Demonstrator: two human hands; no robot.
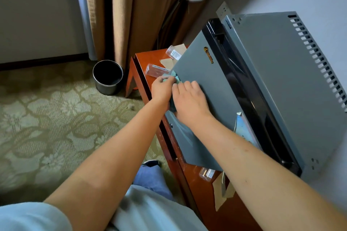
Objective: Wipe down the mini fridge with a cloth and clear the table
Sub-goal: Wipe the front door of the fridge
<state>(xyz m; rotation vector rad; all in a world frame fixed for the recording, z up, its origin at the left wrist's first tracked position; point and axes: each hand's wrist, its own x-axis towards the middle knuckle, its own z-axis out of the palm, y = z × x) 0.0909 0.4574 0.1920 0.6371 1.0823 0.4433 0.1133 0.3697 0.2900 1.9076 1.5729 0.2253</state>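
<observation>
Both hands are meeting on the fridge door, near its far left corner. The right hand is lying flat, fingers mostly straight, pressing the cloth. The left hand is pinching the cloth's far end. Most of the cloth is hiding under the hands. The door is stretching long, from near to far. Beyond the door's left edge, bottles are lying on the table.

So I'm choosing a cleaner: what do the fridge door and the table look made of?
The fridge door looks like grey painted metal, matte and flat. The table looks like reddish wood or veneer with a glossy varnish; highlights show on it.
</observation>
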